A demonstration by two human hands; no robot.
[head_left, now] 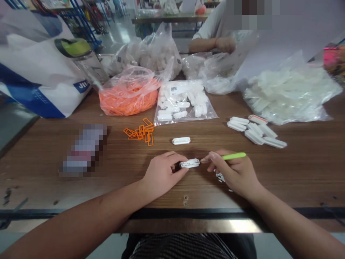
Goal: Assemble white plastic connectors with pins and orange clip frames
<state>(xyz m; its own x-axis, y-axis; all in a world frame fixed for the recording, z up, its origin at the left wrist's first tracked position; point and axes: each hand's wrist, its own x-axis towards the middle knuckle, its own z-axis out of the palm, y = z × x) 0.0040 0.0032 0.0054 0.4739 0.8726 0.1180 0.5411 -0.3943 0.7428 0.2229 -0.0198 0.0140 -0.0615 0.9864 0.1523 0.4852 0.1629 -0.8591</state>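
My left hand [165, 169] pinches the left end of a small white plastic connector housing [190, 163] marked with rows of tiny dark holes. In my right hand [234, 172] is a thin tool with a lime-green handle [234, 156], held like a pen. Its tip meets the right end of the housing. Just beyond my hands lies another white housing [181, 140]. Small white bits [220, 177] are scattered beside my right hand, partly hidden by it. Loose orange rectangular frames [138, 133] form a pile farther left.
A bag of orange frames [129, 95], a bag of white housings [183, 100] and a larger bag [288, 91] stand behind. White pieces [256, 131] lie at right. A blurred-out flat object [84, 149], a bottle [88, 61] and a bag [40, 68] are left. A person [215, 36] sits opposite.
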